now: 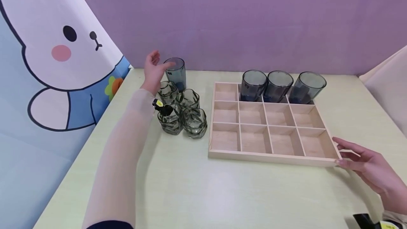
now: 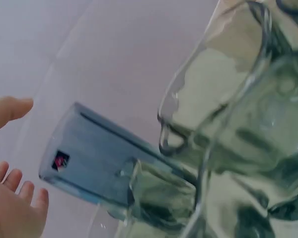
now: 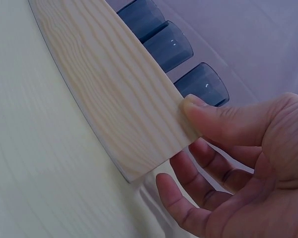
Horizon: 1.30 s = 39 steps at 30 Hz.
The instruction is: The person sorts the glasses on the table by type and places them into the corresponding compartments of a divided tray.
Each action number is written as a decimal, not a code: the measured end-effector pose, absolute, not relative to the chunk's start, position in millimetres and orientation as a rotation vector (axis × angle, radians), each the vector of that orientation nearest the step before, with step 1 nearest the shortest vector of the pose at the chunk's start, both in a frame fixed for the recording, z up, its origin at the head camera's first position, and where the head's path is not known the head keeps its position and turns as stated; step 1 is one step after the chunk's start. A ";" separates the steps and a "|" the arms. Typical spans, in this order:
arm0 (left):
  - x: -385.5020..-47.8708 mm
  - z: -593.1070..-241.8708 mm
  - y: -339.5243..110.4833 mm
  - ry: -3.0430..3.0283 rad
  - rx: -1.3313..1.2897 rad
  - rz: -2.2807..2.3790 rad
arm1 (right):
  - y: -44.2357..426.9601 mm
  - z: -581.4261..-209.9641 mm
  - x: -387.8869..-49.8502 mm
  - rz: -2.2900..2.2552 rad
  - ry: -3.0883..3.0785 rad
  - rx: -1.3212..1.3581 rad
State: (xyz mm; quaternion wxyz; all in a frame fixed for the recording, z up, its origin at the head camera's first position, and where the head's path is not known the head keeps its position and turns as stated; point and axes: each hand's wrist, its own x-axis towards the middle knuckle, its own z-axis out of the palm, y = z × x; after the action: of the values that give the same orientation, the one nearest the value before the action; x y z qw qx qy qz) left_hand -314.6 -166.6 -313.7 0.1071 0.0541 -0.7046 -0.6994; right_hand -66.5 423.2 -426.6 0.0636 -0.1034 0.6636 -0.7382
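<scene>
My left hand (image 1: 154,72) reaches beside the rim of a tall blue-grey glass (image 1: 178,77), its thumb and fingers spread. In the left wrist view that hand (image 2: 15,206) is apart from the tall glass (image 2: 102,151), which bears a small dark label. My right hand (image 1: 370,167) holds the front right corner of a divided wooden tray (image 1: 273,157). The right wrist view has the thumb of the right hand (image 3: 248,163) on the tray's front wall (image 3: 114,94), with fingers round the corner, their tips partly hidden.
Three tall glasses, the left (image 1: 253,87), middle (image 1: 277,87) and right one (image 1: 306,89), stand in the tray's back row, right of its left compartment. Several short faceted glasses (image 1: 194,123) cluster under the left forearm, in front of the tall glass. A purple backdrop (image 1: 222,24) borders the table.
</scene>
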 end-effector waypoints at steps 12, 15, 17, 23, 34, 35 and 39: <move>-324.0 -322.3 -176.0 -2.216 0.103 -2.243 | 423.0 -426.3 -67.1 -2.228 2.016 -0.282; -328.5 -327.8 -176.2 -2.218 0.082 -2.239 | 422.8 -425.6 -67.1 -2.232 2.012 -0.287; -331.0 -330.7 -176.4 -2.226 0.074 -2.227 | 422.6 -425.7 -67.2 -2.232 2.009 -0.298; -333.8 -333.2 -177.1 -2.312 0.072 -2.145 | 422.3 -426.1 -66.8 -2.229 2.011 -0.314; -334.7 -337.1 -176.0 -2.266 0.074 -2.109 | 422.5 -425.9 -65.4 -2.225 2.019 -0.301; -334.9 -337.5 -175.4 -2.258 0.080 -2.102 | 422.4 -425.9 -65.5 -2.226 2.017 -0.299; -335.2 -339.5 -173.7 -2.218 0.118 -2.057 | 422.3 -425.7 -66.4 -2.224 2.014 -0.293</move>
State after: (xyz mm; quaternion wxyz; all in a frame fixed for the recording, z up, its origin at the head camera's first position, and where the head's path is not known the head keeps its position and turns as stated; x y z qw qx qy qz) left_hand -335.2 -173.7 -339.5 0.0571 0.0389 -0.7313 -0.6785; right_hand -66.4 422.3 -425.7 0.0634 -0.0971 0.6666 -0.7363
